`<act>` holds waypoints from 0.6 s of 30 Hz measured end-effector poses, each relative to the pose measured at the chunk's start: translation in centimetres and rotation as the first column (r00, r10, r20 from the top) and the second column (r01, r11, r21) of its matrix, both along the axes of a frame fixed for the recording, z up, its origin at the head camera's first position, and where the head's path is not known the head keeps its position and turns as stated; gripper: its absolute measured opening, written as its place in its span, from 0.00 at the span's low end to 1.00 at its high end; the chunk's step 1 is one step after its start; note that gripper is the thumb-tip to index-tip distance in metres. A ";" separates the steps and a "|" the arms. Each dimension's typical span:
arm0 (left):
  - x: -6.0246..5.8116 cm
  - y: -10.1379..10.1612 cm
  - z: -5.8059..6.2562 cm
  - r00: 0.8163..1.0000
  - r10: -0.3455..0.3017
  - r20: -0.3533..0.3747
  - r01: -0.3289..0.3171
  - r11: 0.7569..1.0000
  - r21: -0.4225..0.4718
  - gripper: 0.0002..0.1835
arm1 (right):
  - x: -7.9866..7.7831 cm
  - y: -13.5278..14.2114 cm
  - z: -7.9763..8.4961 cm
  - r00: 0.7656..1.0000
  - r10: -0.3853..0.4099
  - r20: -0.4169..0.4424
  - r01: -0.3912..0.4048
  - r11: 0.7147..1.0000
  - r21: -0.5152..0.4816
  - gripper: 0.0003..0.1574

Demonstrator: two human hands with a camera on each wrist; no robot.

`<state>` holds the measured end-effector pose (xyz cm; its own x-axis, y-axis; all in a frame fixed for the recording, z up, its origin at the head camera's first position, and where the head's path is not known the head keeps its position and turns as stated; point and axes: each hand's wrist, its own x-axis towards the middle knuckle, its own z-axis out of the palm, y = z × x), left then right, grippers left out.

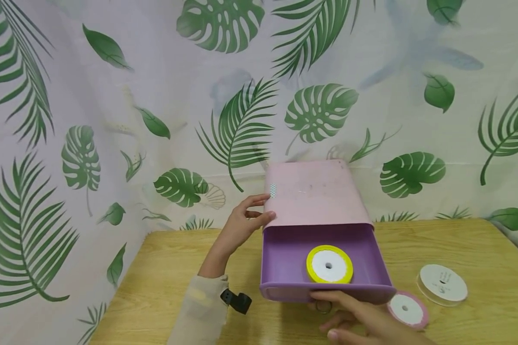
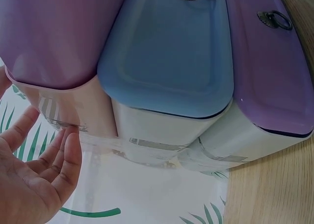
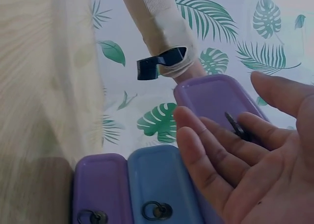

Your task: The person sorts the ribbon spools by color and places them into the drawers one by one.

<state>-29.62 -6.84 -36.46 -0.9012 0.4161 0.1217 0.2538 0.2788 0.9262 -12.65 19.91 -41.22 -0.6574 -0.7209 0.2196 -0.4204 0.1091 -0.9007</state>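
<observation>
Purple drawer: I see it sticking out from the pink cabinet, whose top hides its back end.
Yellow-rimmed spool: inside the drawer, near its front wall, which blocks my view of the spool's lower edge.
Right hand: at the drawer's front, cut off by my head view; fingers loosely extended. I cannot tell whether a fingertip passes through the ring pull.
Left hand: left of the drawer, fingers loosely extended, touching the cabinet's side, not wrapped round it.
Pink-rimmed spool: right of the drawer, partly hidden.
White spool: farther right of the drawer, on the table; its print is too small for me to read.
Blue drawer front: below the drawer, visible only from my wrist views.
</observation>
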 end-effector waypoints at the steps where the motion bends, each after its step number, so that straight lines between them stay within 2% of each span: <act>1: 0.0 0.0 0.0 1.000 0.000 -0.002 0.000 1.000 -0.002 0.27 | 0.0 -0.1 0.0 1.000 0.002 -0.013 -0.002 1.000 -0.016 0.33; 8: 0.1 0.0 0.2 1.000 0.003 -0.013 -0.003 1.000 0.002 0.27 | -0.1 -1.1 -0.1 0.994 -0.046 -0.102 0.037 0.995 -0.089 0.29; 13: 0.2 0.1 0.3 1.000 0.006 -0.014 -0.006 1.000 0.004 0.28 | -0.3 -1.6 -0.2 0.991 -0.096 -0.096 0.083 0.988 -0.132 0.26; 18: 0.3 0.1 0.2 1.000 0.004 -0.010 -0.004 1.000 0.005 0.28 | -0.5 -2.2 0.0 0.988 -0.128 -0.086 0.103 0.962 -0.254 0.27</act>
